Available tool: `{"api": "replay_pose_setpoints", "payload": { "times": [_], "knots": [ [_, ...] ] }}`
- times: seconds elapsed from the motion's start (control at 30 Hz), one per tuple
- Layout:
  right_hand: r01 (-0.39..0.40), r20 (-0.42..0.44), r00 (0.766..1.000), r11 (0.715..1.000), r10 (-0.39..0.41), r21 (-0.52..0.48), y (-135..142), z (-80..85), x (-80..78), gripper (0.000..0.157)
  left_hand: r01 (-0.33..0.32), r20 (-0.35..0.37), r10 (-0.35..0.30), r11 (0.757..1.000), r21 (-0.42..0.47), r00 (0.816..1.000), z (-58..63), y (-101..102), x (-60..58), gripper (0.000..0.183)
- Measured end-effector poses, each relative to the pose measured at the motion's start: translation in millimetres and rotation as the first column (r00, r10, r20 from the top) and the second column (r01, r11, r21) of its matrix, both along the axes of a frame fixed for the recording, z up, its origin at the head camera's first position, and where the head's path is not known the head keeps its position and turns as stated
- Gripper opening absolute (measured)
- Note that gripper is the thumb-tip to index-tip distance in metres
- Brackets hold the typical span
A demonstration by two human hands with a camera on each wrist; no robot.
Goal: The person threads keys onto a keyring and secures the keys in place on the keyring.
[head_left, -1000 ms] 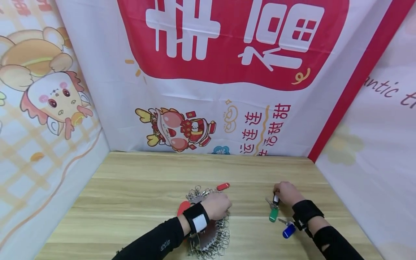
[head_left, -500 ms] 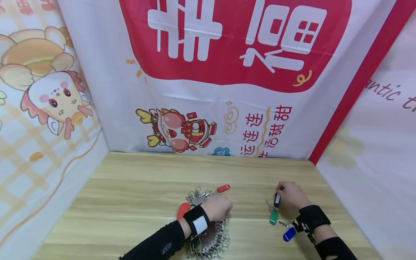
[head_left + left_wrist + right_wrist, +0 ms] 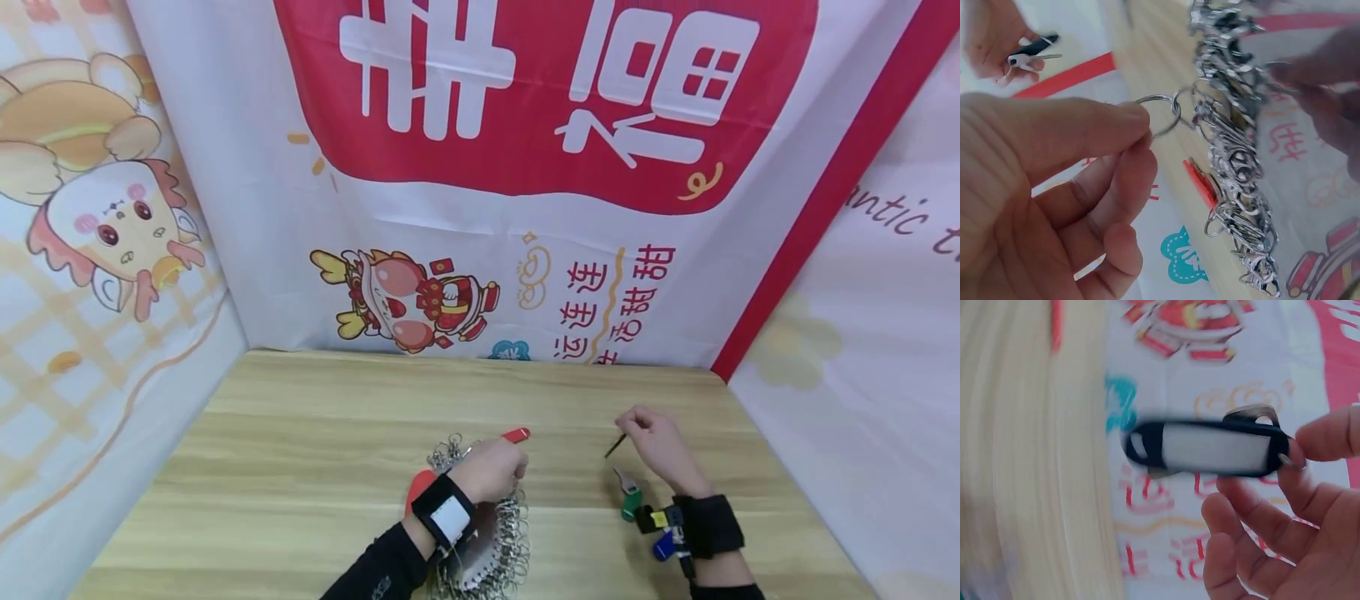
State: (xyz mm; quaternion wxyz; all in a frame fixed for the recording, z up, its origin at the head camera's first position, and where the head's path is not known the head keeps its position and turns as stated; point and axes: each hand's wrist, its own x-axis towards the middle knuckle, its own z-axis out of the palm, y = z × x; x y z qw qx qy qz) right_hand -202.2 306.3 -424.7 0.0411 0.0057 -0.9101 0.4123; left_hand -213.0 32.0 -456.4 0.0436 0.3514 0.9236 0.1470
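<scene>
My left hand [image 3: 491, 471] is over a round metal disc [image 3: 477, 557] fringed with key rings [image 3: 510, 542]. In the left wrist view, thumb and forefinger pinch a single split ring [image 3: 1159, 97] linked to that fringe. My right hand [image 3: 662, 442] is raised at the right, pinching the ring end of a black key tag [image 3: 1216, 449] with a white label. A metal key [image 3: 1038, 59] hangs with the tag. Below the right hand lie a green-tagged key [image 3: 630, 503] and a blue key tag [image 3: 663, 547], partly covered by the wrist camera.
A red key tag [image 3: 517, 434] lies just beyond the disc. Something flat and red [image 3: 418, 487] shows at the disc's left side. The wooden table [image 3: 315, 467] meets printed cloth walls [image 3: 450, 208] at the back and both sides.
My right hand has lifted the black key tag and moved it up and left, away from the green-tagged key. The left hand has shifted slightly, staying at the rings.
</scene>
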Motion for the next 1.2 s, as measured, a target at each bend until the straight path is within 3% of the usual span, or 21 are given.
{"api": "replay_pose_setpoints", "payload": {
  "times": [0.07,0.17,0.27,0.33,0.43,0.6,0.73,0.9,1.03,1.2],
  "knots": [
    [-0.002,0.064,0.998,0.987,0.013,-0.161,-13.0,-4.2,0.3,0.026,0.000,0.034,-0.001,1.000,0.029,0.999,-1.1,-2.3,0.4,0.017],
    [-0.029,0.139,0.987,0.930,0.085,-0.367,-31.1,-11.5,0.2,0.029,-0.006,0.065,0.001,0.997,0.075,0.998,-2.0,-5.2,0.0,0.019],
    [-0.057,0.182,0.969,0.864,0.169,-0.500,-48.9,-16.7,-1.3,0.032,-0.008,0.098,-0.003,0.994,0.112,0.995,-4.5,-7.4,-3.6,0.019],
    [-0.057,0.202,0.960,0.844,0.193,-0.533,-61.6,-19.8,-2.2,0.032,-0.014,0.100,0.001,0.991,0.131,0.995,-5.3,-8.4,-6.7,0.020],
    [-0.032,0.208,0.965,0.856,0.162,-0.516,-80.8,-26.1,-2.7,0.033,-0.019,0.075,0.007,0.987,0.161,0.997,-7.1,-9.8,-11.7,0.022],
    [0.031,0.169,0.985,0.933,0.032,-0.359,-104.0,-45.3,2.3,0.026,-0.006,0.044,-0.003,0.977,0.215,0.999,-9.1,-11.9,-13.1,0.027],
    [-0.050,0.115,0.990,0.967,0.081,-0.248,-115.9,-61.4,6.8,0.015,-0.002,0.053,-0.012,0.968,0.250,0.999,-11.2,-13.4,-14.6,0.022],
    [-0.179,0.078,0.977,0.965,0.197,-0.194,-125.1,-75.5,12.5,0.014,0.004,0.085,-0.030,0.958,0.285,0.996,-13.7,-14.1,-17.2,0.027],
    [-0.158,0.066,0.983,0.974,0.170,-0.164,-127.1,-80.7,19.0,0.011,0.033,0.091,-0.062,0.957,0.287,0.994,-15.1,-10.8,-17.0,0.029],
    [-0.108,0.058,0.991,0.979,0.119,-0.175,-129.1,-83.6,22.3,0.009,-0.007,0.125,-0.028,0.962,0.272,0.992,-17.8,-9.1,-18.2,0.024]
  ]
}}
